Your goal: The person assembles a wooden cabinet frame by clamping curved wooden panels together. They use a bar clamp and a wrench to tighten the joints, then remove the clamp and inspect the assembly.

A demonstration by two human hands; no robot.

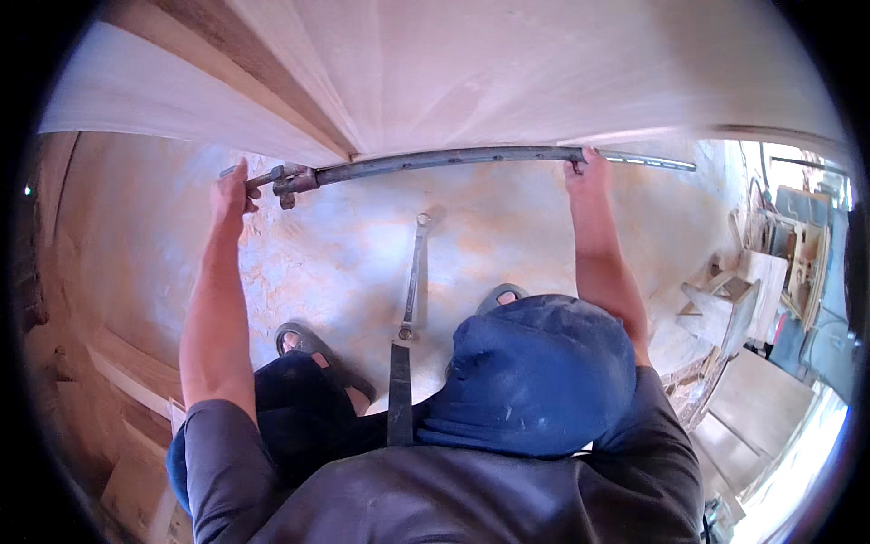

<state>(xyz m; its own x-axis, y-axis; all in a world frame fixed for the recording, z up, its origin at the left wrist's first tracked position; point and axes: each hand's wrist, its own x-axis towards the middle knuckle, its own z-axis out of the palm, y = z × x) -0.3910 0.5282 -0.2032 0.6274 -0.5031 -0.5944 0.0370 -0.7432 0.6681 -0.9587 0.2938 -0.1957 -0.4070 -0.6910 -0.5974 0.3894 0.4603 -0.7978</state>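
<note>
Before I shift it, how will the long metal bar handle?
The bar looks stiff, spanning left hand and right hand without obvious sag. Being metal, it's probably heavy; the bulky fitting may weigh down its left end.

I'm in what looks like a woodworking workshop. It shows in my long grey metal bar clamp (435,161), the broad pale wooden panel (507,77) and the flat tan rectangular boards (758,399) at right.

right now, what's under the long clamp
Floor shows below the clamp, between the left hand and right hand; whatever lies directly behind it is covered and can't be seen.
</note>
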